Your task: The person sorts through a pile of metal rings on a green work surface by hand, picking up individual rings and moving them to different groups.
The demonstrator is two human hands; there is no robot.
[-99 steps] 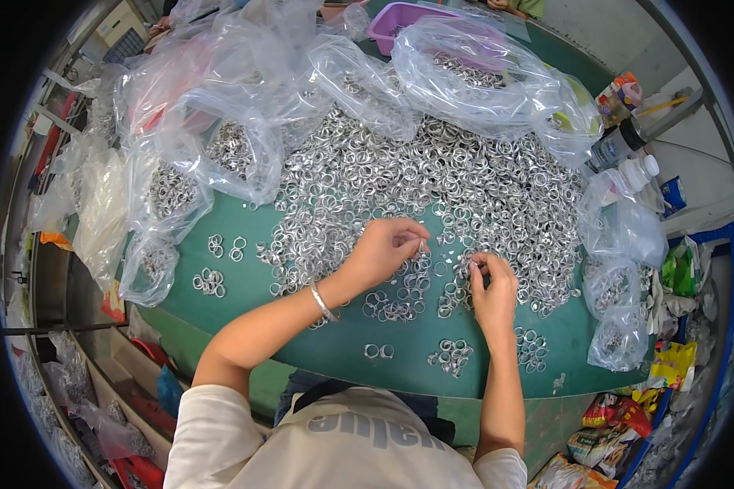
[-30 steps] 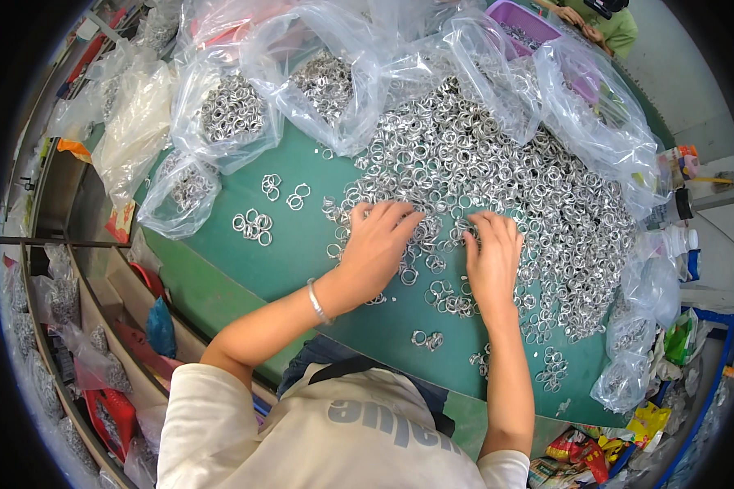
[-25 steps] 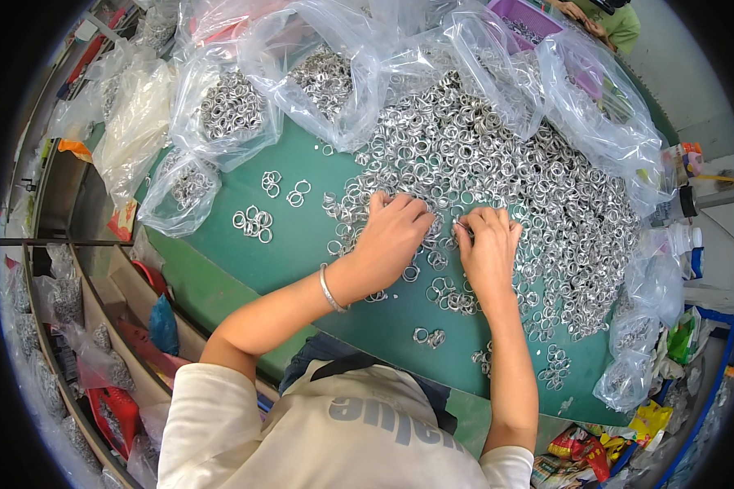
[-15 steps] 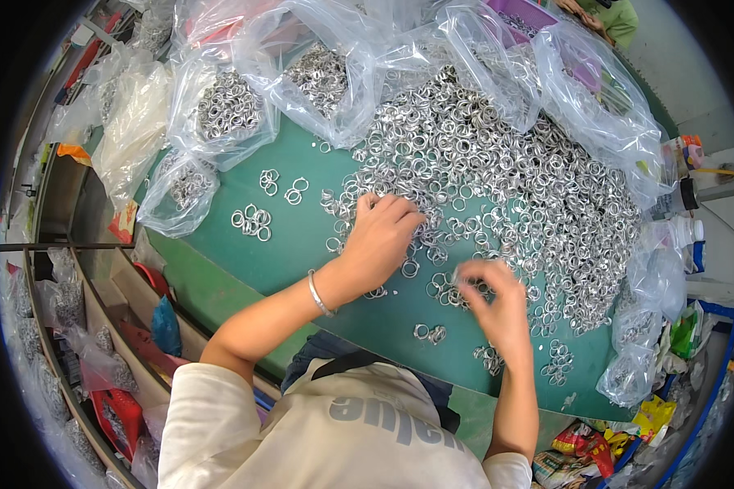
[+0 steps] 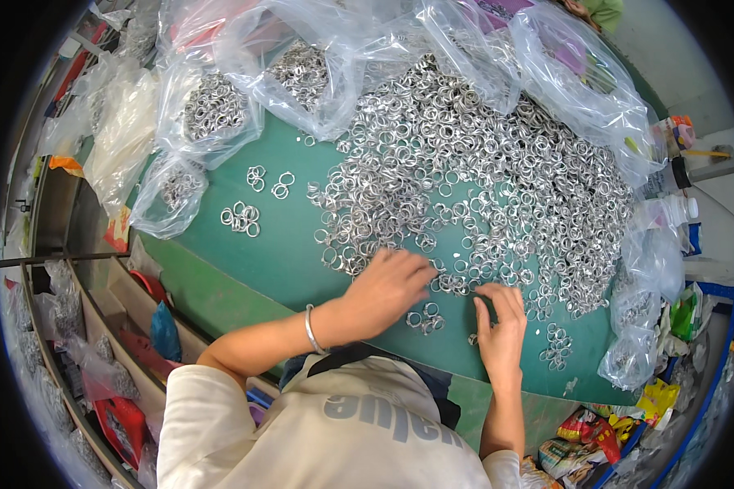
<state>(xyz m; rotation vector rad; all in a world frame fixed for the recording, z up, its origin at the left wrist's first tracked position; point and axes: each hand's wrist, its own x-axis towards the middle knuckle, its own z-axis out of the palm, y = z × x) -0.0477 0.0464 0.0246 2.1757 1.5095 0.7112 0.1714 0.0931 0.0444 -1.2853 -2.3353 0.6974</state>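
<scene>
Many silver metal rings lie in a large loose heap (image 5: 383, 196) on a green tabletop (image 5: 285, 253). My left hand (image 5: 389, 289), with a bangle on its wrist, is at the heap's near edge. Its fingers are curled, slightly blurred, and their tips are partly hidden. A small row of rings (image 5: 451, 284) lies between my two hands. My right hand (image 5: 503, 320) is at the right end of that row, thumb and bent fingers apart, with no ring visible in it. Close in front of my left hand is a small ring cluster (image 5: 426, 319).
Small ring groups (image 5: 241, 219) lie at left, another ring cluster (image 5: 556, 348) at right. Clear plastic bags (image 5: 214, 110) of rings line the far edge; a large bag (image 5: 579, 90) drapes over the heap. Shelves with bags (image 5: 130, 359) stand at left. Part of another person shows far right.
My left hand has drawn back toward me, off the heap. My right hand has come down slightly, near the row of rings. The whole view has shifted slightly.
</scene>
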